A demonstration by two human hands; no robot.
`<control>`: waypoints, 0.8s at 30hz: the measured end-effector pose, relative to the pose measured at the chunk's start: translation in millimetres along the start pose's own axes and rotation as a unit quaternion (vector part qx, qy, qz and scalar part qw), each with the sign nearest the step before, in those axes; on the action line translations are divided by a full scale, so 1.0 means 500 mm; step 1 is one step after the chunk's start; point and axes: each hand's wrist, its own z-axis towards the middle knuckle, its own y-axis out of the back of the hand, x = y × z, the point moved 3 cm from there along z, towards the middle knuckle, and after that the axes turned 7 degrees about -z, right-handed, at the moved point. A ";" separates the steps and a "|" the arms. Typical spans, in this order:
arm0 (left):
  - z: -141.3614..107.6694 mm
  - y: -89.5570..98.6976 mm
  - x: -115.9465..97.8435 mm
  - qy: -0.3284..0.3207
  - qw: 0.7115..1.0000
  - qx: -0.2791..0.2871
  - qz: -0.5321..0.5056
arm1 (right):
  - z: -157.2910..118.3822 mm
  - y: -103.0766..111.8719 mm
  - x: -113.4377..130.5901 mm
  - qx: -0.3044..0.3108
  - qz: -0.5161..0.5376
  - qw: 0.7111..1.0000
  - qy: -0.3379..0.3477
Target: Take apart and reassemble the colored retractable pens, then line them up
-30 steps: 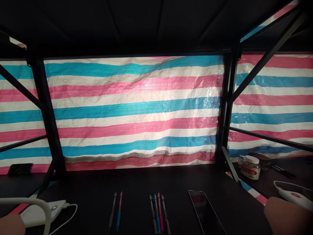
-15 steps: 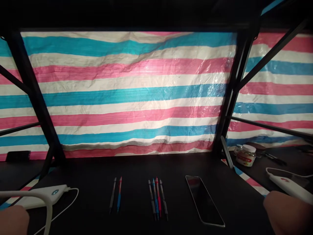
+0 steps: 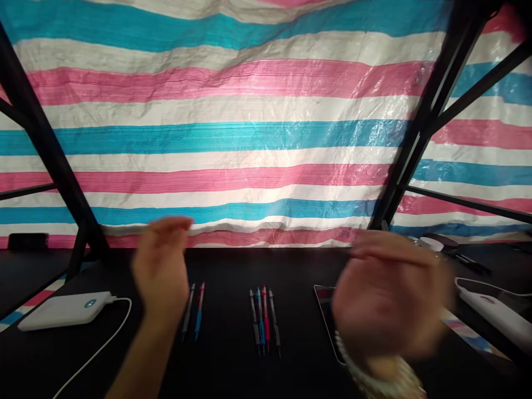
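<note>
The fingers [image 3: 171, 226] of the left hand [image 3: 161, 271] stand open and slightly curled, with nothing in their hold, and the hand is raised just above a pair of pens [image 3: 193, 310] on the black worktop [image 3: 233, 266]. The fingers [image 3: 386, 250] of the right hand [image 3: 386, 299] are blurred by motion; they appear extended and empty, though this reading is uncertain. That hand covers most of a flat glass-faced device [image 3: 323, 299], of which only one corner shows. A group of four pens [image 3: 264, 321] lies between the hands, side by side and touching or nearly so. The pens are judged light and stiff, with round barrels that may roll; take hold at mid-barrel. The device is judged slippery and fragile; take hold by its edges. Open worktop lies between the two pen groups and between the left hand and a white power bank [image 3: 64, 310], whose cable [image 3: 103, 338] curves toward the near edge. A second white power bank [image 3: 494, 313] lies at far right.
</note>
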 end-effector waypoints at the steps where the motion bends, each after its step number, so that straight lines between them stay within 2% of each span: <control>1: -0.038 -0.012 0.022 -0.009 0.999 0.039 0.034 | -0.005 -0.015 -0.016 -0.009 0.007 1.000 -0.022; 2: -0.076 -0.024 0.046 -0.013 0.992 0.105 0.075 | -0.013 -0.032 -0.036 -0.005 0.014 0.999 -0.051; 3: -0.114 -0.038 0.070 -0.043 0.971 0.217 0.095 | -0.026 -0.051 -0.059 0.014 0.021 0.996 -0.082; 4: -0.152 -0.050 0.093 -0.073 0.930 0.346 0.102 | -0.042 -0.072 -0.083 0.056 0.026 0.991 -0.120; 5: -0.186 -0.057 0.120 -0.065 0.874 0.465 0.121 | -0.062 -0.089 -0.104 0.093 0.026 0.986 -0.136; 6: -0.211 -0.056 0.147 -0.045 0.829 0.540 0.141 | -0.083 -0.103 -0.124 0.112 0.020 0.982 -0.149; 9: -0.250 -0.044 0.203 0.001 0.739 0.650 0.179 | -0.143 -0.127 -0.169 0.148 0.001 0.971 -0.187; 10: -0.256 -0.041 0.213 0.016 0.719 0.672 0.175 | -0.159 -0.133 -0.177 0.158 0.001 0.968 -0.194; 12: -0.264 -0.039 0.225 0.021 0.704 0.688 0.176 | -0.181 -0.139 -0.184 0.173 -0.003 0.964 -0.201; 18: -0.288 -0.036 0.230 -0.043 0.698 0.691 0.181 | -0.202 -0.141 -0.184 0.227 -0.005 0.949 -0.220; 21: -0.295 -0.032 0.231 -0.076 0.709 0.675 0.189 | -0.209 -0.139 -0.185 0.250 -0.003 0.940 -0.232; 24: -0.284 -0.030 0.231 -0.099 0.747 0.625 0.204 | -0.211 -0.137 -0.181 0.275 -0.003 0.931 -0.242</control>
